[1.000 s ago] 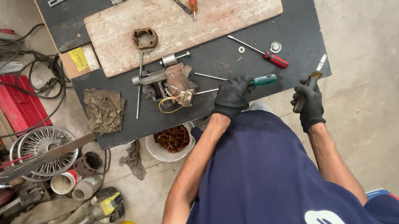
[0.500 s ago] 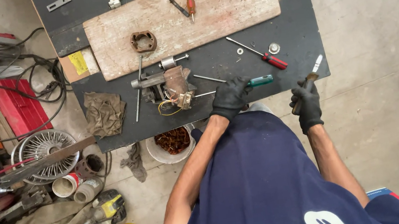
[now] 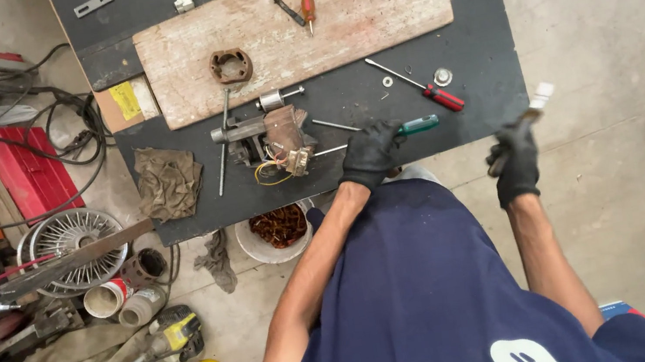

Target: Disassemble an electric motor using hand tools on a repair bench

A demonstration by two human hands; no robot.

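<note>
Your left hand [image 3: 371, 153] rests closed over the green-handled screwdriver [image 3: 417, 126] on the black bench [image 3: 481, 29], your right hand [image 3: 513, 160] grips a small brush [image 3: 536, 101] off its edge, and the motor [image 3: 272, 135] lies dismantled, wires out, not reassembled.

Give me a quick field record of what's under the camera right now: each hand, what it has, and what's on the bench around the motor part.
left hand: black glove, resting on the green-handled screwdriver on the dark bench
right hand: black glove, off the bench edge, holding a small brush
motor part: centre of bench, coloured wires showing
red-handled screwdriver: right of it, lying flat
wooden board: behind, carries a brown ring housing
rag: left end of bench
bucket: on floor below bench, copper windings inside
</note>
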